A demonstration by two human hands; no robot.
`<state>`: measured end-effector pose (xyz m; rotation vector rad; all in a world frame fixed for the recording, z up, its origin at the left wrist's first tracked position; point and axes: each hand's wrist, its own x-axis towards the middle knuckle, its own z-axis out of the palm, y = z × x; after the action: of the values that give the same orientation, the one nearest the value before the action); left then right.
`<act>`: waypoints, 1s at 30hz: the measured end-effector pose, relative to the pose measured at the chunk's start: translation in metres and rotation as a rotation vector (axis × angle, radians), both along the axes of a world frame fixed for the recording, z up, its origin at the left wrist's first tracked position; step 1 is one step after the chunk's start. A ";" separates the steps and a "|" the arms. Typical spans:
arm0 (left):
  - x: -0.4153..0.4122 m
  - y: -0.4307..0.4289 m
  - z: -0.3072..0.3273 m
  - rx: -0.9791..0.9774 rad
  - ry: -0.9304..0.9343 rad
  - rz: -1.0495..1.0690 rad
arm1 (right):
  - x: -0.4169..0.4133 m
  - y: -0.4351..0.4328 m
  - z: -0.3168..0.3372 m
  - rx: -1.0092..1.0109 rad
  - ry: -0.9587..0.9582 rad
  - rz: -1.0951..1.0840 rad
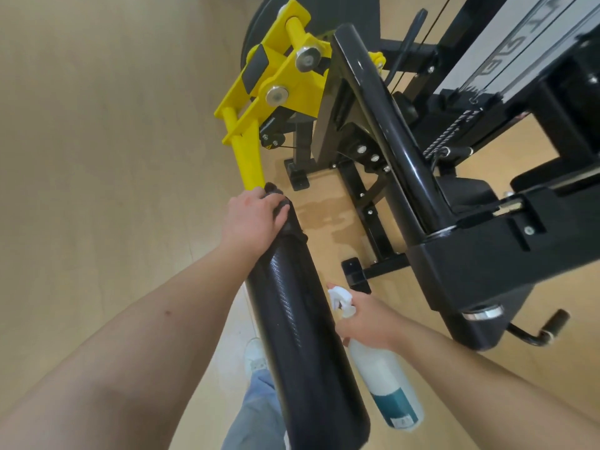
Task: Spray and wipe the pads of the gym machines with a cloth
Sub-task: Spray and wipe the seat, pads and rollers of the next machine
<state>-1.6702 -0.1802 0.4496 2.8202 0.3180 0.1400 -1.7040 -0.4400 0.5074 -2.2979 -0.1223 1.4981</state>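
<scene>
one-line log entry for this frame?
phase: wipe | left hand: holds cloth on roller pad, far end | right hand: holds spray bottle

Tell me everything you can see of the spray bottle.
The spray bottle is pale, cloudy plastic with a white trigger head and a teal band near its base. The right hand grips it at the neck. It is held off the floor and tilted, base toward the camera, nozzle pointing up and away, close beside the black roller pad on its left.

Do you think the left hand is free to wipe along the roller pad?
Probably yes: the left hand holds the cloth on the roller pad, whose length lies bare; the spray bottle is beside it.
</scene>
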 end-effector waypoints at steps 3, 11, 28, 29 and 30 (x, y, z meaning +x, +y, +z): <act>-0.020 -0.024 0.005 0.048 0.018 -0.029 | -0.006 -0.005 0.001 -0.016 -0.013 0.010; -0.086 -0.073 0.004 0.085 0.022 -0.045 | -0.043 -0.038 0.002 -0.013 0.046 0.018; -0.223 -0.176 -0.004 0.006 -0.077 -0.010 | -0.125 -0.101 0.009 0.129 -0.016 0.020; -0.230 -0.181 -0.004 0.000 -0.077 -0.008 | -0.128 -0.103 0.010 0.138 -0.018 0.014; -0.239 -0.186 -0.004 -0.006 -0.073 -0.006 | -0.132 -0.106 0.009 0.147 -0.012 0.010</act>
<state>-1.9090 -0.3661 0.4460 2.8015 0.2929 0.2399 -1.8356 -0.5460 0.5168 -2.1932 -0.2390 1.4302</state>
